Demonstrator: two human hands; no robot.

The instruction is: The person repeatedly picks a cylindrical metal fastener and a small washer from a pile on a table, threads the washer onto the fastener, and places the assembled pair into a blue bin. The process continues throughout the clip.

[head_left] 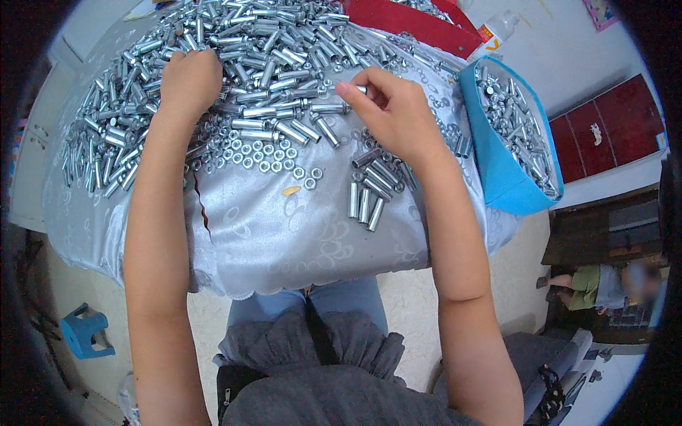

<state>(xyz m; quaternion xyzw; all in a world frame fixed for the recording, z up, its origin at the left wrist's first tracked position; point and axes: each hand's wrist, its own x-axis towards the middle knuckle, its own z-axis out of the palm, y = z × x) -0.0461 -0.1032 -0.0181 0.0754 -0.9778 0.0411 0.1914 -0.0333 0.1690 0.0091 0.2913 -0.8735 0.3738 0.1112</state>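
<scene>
A large heap of silver expansion bolts (284, 53) covers the far part of the table. My left hand (192, 82) is closed at the heap's left-middle, its back toward me; the curled fingertips and anything in them are hidden. Over the heap's right side, my right hand (394, 110) is pinched, thumb against fingers, with the end of a small silver metal sleeve (361, 89) showing between them. Loose hex nuts (264, 150) lie between the hands on the near side. Below my right hand rests a small group of metal sleeves (369, 186).
A blue fabric bin (508, 174) full of bolts stands at the table's right edge. Behind the heap are a red container (419, 23) and a plastic bottle (501, 28). The silver tablecloth (284, 241) has a tear at left. A blue stool (87, 330) stands on the floor.
</scene>
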